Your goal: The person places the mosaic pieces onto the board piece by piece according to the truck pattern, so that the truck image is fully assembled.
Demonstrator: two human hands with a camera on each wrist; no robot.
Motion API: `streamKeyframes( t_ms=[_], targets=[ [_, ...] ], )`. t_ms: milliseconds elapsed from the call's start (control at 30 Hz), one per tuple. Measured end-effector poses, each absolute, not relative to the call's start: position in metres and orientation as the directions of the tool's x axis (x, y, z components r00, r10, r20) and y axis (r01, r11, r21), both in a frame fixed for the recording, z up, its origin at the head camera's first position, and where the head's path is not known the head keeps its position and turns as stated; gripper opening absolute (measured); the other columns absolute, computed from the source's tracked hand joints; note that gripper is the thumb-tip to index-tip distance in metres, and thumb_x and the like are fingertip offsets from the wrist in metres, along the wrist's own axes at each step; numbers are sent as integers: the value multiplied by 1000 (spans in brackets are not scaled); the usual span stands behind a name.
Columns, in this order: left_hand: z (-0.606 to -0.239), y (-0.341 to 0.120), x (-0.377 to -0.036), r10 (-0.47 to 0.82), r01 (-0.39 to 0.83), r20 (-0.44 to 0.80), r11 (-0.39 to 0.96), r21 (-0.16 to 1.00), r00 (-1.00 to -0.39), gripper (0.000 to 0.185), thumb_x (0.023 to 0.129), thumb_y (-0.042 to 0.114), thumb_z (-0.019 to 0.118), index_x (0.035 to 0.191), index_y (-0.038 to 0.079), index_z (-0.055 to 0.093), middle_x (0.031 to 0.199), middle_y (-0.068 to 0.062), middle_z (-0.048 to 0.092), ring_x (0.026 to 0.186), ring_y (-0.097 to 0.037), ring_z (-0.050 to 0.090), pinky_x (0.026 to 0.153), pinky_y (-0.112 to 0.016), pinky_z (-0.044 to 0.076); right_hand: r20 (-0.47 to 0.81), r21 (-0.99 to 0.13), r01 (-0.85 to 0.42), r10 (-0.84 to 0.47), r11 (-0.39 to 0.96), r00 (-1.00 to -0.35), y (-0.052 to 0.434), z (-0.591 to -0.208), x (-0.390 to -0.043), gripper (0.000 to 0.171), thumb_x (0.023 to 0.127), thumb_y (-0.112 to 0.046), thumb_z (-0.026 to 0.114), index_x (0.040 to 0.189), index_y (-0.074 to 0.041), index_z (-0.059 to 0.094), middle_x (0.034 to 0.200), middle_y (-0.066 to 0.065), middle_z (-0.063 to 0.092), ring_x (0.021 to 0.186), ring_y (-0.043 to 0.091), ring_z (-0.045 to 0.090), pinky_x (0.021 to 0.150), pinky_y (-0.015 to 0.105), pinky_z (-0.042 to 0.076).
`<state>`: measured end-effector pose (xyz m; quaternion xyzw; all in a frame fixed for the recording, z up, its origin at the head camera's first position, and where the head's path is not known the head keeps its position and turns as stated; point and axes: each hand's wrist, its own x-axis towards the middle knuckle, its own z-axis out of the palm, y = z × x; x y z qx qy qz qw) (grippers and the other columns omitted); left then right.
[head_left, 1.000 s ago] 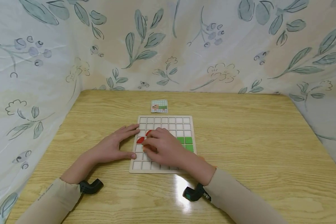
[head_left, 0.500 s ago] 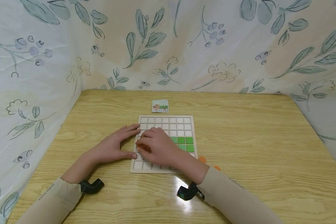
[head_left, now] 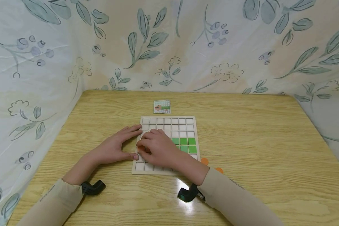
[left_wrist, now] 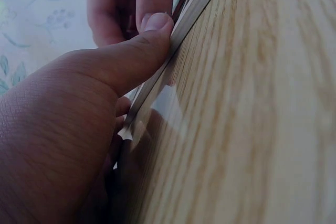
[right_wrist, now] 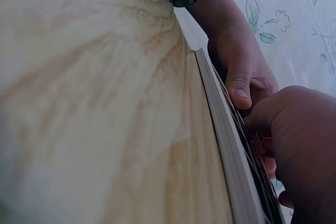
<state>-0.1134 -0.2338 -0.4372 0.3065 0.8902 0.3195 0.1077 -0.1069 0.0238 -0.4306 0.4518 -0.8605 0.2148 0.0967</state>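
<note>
Pale wood grid board (head_left: 166,125) is lying flat mid-table, long axis running away from you, short near edge facing you. Your left hand (head_left: 115,147) is bracing its left edge, fingers relaxed and straight, thumb against the rim. Your right hand (head_left: 158,149) is curling fingertips over the left cells, pinching a red tile (head_left: 140,148), mostly hidden. Green square tiles (head_left: 186,145) are filling cells on the right. Orange discs (head_left: 204,161) are sitting just off the near right corner. Glossy wood-grain table (head_left: 257,141) is giving open room right and beyond; small picture card (head_left: 162,106) is lying past the far edge.
</note>
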Motion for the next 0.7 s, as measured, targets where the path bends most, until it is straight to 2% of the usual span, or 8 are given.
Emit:
streamKeyframes(
  t_ms=[233,700],
  targets=[
    [-438,-234,-113,605,471,0,620,628,-796,99,88,62,87,169,23,45,180,7,26,165,-44,17,127,-70,20,371,-248,-830,-742,500,-558,25,-430,-106,13,104,-27,74,113,-21,82,109,-7,74,101,16,61,87,35,45],
    [-437,-233,-112,598,457,-9,623,635,-802,99,88,62,87,169,25,45,180,9,25,166,-42,16,127,-70,21,365,-249,-831,-746,497,-556,28,-431,-105,13,104,-25,75,113,-20,82,109,-6,73,104,17,61,89,36,47]
  ],
)
